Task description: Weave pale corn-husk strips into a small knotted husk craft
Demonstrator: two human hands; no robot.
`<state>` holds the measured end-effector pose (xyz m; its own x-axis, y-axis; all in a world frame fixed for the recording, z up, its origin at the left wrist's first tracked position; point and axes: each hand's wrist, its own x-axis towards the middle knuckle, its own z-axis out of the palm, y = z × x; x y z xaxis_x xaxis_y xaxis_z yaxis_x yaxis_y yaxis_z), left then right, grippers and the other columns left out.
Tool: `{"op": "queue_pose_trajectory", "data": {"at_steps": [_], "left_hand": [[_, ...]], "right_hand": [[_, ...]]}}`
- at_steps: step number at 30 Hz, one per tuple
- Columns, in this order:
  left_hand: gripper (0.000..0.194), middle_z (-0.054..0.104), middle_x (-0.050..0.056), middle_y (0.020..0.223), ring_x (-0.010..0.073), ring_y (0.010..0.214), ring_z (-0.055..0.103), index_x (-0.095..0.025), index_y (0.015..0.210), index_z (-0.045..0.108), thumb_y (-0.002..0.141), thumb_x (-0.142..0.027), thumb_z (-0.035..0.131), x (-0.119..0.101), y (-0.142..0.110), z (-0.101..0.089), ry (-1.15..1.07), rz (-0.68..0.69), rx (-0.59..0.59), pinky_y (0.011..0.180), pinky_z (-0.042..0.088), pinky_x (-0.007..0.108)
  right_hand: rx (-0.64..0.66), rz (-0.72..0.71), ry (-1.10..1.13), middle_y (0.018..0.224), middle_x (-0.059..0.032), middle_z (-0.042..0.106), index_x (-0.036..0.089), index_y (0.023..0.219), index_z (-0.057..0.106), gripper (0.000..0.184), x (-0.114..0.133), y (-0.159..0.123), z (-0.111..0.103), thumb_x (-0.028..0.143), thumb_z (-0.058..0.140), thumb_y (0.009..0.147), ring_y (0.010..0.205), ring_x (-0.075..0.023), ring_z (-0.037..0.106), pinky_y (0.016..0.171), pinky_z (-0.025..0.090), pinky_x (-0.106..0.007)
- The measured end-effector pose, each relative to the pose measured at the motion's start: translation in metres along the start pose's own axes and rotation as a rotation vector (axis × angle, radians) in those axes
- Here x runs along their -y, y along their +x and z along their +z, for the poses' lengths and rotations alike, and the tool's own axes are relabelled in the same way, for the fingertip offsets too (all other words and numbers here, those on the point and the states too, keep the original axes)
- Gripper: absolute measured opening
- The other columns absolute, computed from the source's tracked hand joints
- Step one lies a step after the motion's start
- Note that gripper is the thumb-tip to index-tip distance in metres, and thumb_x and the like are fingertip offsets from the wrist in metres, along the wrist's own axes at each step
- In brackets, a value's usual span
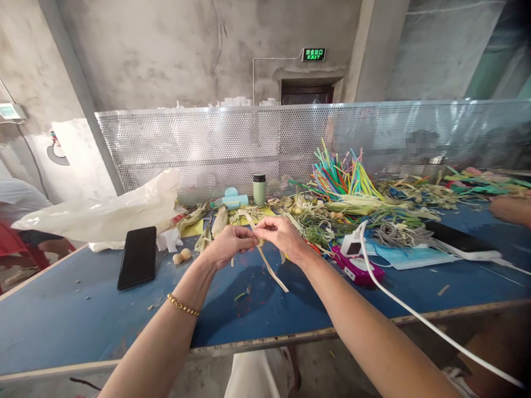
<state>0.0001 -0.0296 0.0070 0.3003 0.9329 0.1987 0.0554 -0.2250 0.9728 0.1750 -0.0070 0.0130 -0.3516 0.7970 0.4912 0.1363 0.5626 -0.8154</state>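
Note:
Over the middle of the blue table, my left hand (pixel 233 244) and my right hand (pixel 281 236) meet at the fingertips. Both pinch a pale strip of dried husk (pixel 271 270), whose one end sticks up above the fingers while the other hangs down towards the tabletop. The exact spot where the fingers grip is partly hidden. Just behind the hands lie dried corn husks (pixel 219 221). Two small round tan balls (pixel 181 256) rest left of my left hand.
A black phone (pixel 137 258) and a clear plastic bag (pixel 103 213) lie left. Behind stand a green bottle (pixel 259 190) and colourful pipe cleaners (pixel 344 174). At right are a magenta power socket (pixel 359 268), a white cable (pixel 398 309), a blue mask (pixel 410 257) and another person's hand (pixel 510 209).

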Motion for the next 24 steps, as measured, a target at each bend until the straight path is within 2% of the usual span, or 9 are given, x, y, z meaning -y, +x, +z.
{"op": "queue_pose_trajectory", "data": {"at_steps": [7, 10, 12, 15, 17, 21, 24], "left_hand": [[0.036, 0.053, 0.0, 0.057, 0.0049, 0.051, 0.036, -0.009, 0.063, 0.07, 0.061, -0.04, 0.089, 0.005, 0.002, 0.002, -0.113, -0.015, 0.002, 0.048, 0.021, 0.023], [0.035, 0.053, 0.0, 0.057, 0.0049, 0.049, 0.038, -0.01, 0.063, 0.07, 0.057, -0.038, 0.091, 0.006, 0.003, 0.002, -0.187, -0.024, -0.054, 0.046, 0.021, 0.022], [0.034, 0.053, 0.0, 0.056, 0.0053, 0.049, 0.04, -0.011, 0.064, 0.07, 0.056, -0.036, 0.091, 0.006, 0.004, 0.001, -0.237, -0.017, -0.119, 0.046, 0.023, 0.021], [0.032, 0.055, 0.0, 0.057, 0.0065, 0.049, 0.045, -0.011, 0.065, 0.07, 0.056, -0.034, 0.09, 0.005, 0.005, -0.001, -0.292, -0.006, -0.184, 0.046, 0.029, 0.021], [0.031, 0.058, 0.001, 0.059, 0.0075, 0.05, 0.048, -0.012, 0.065, 0.069, 0.057, -0.034, 0.089, 0.005, 0.005, -0.002, -0.321, -0.009, -0.185, 0.048, 0.033, 0.022], [0.03, 0.061, 0.002, 0.062, 0.0091, 0.054, 0.053, -0.012, 0.068, 0.07, 0.057, -0.032, 0.09, 0.004, 0.004, -0.001, -0.384, -0.024, -0.164, 0.051, 0.038, 0.021], [0.029, 0.06, 0.002, 0.06, 0.0087, 0.055, 0.052, -0.012, 0.067, 0.07, 0.056, -0.03, 0.09, 0.003, 0.003, 0.001, -0.397, -0.02, -0.153, 0.052, 0.038, 0.02]], "right_hand": [[-0.042, -0.039, -0.074, 0.065, -0.0015, 0.064, 0.016, 0.07, 0.07, 0.021, -0.009, 0.003, 0.003, 0.035, 0.07, 0.078, 0.062, -0.014, 0.054, 0.06, 0.042, -0.027], [-0.061, -0.077, -0.067, 0.07, -0.0035, 0.065, 0.016, 0.074, 0.07, 0.036, -0.007, 0.002, 0.001, 0.047, 0.06, 0.09, 0.066, -0.016, 0.057, 0.062, 0.045, -0.028], [-0.052, -0.09, -0.077, 0.072, -0.0045, 0.066, 0.016, 0.077, 0.07, 0.04, -0.005, 0.0, -0.002, 0.051, 0.057, 0.093, 0.067, -0.0166, 0.058, 0.063, 0.045, -0.028], [0.017, -0.088, -0.152, 0.069, -0.0029, 0.065, 0.016, 0.076, 0.069, 0.029, -0.002, -0.002, -0.006, 0.043, 0.067, 0.087, 0.064, -0.0155, 0.057, 0.061, 0.044, -0.028], [0.013, -0.088, -0.16, 0.067, -0.0023, 0.065, 0.016, 0.073, 0.068, 0.023, -0.001, -0.002, -0.006, 0.036, 0.067, 0.085, 0.064, -0.0151, 0.057, 0.062, 0.045, -0.028], [-0.014, -0.082, -0.11, 0.067, -0.0022, 0.065, 0.016, 0.071, 0.066, 0.021, -0.001, -0.002, -0.006, 0.032, 0.062, 0.084, 0.064, -0.015, 0.059, 0.064, 0.045, -0.027], [-0.014, -0.057, -0.149, 0.062, -0.0002, 0.061, 0.017, 0.068, 0.064, 0.019, 0.001, -0.003, -0.006, 0.029, 0.06, 0.082, 0.06, -0.013, 0.053, 0.06, 0.041, -0.026]]}}
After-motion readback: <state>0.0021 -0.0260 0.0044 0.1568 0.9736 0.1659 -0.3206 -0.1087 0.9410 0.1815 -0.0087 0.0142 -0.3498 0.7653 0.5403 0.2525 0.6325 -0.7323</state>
